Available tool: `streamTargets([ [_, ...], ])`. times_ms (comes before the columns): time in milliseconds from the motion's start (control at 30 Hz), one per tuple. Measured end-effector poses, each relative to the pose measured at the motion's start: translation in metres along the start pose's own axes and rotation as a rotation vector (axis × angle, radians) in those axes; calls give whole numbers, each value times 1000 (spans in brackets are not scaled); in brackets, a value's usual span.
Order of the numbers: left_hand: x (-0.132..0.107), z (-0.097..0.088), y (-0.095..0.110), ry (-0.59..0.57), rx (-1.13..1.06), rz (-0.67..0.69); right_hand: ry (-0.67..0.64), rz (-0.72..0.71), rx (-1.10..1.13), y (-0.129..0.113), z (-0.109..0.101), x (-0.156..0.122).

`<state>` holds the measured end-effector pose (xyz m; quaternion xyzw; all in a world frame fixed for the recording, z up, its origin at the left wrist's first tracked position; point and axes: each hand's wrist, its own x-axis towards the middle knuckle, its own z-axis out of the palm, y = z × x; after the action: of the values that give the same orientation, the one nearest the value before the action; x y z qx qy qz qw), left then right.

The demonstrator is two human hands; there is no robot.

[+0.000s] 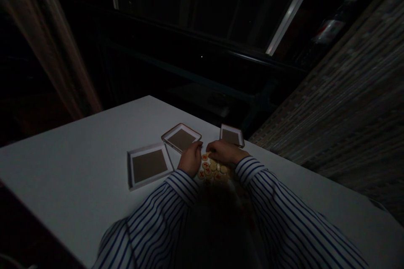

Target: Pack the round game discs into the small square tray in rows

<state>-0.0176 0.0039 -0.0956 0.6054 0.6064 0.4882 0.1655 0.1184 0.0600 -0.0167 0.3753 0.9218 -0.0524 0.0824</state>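
Observation:
A pile of round, pale wooden Chinese chess pieces (207, 171), several with red characters, lies on the white table (104, 134) between my hands. My left hand (190, 159) rests at the left edge of the pile, its fingers curled together. What it holds, if anything, is hidden. Over the far side of the pile, my right hand (224, 151) bends its fingers down, thumb and fingertips closed on a piece at the back. Part of the pile is covered by that hand and lies in dim light.
Three shallow trays or lids stand around the pile: a white-rimmed one (168, 157) at left, a brown-edged one (166, 138) behind my left hand, and a smaller one (241, 138) beyond my right. A patterned curtain (331, 92) hangs at right, near a bottle (330, 29).

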Motion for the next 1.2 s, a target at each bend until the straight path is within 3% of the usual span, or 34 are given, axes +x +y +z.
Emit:
streamTargets([
  [333,6,4,3,9,-35,18,25,-2,-84,0,5,0],
  [433,5,3,3,17,-44,14,85,6,105,10,11,3],
  [567,5,3,4,21,-36,45,131,65,560,23,17,7],
  [667,5,4,4,16,-38,90,155,105,783,26,16,7],
  [967,4,3,5,-7,-94,155,144,110,1064,22,14,4],
  [1200,4,1,8,23,-48,172,156,89,1068,19,13,3],
])
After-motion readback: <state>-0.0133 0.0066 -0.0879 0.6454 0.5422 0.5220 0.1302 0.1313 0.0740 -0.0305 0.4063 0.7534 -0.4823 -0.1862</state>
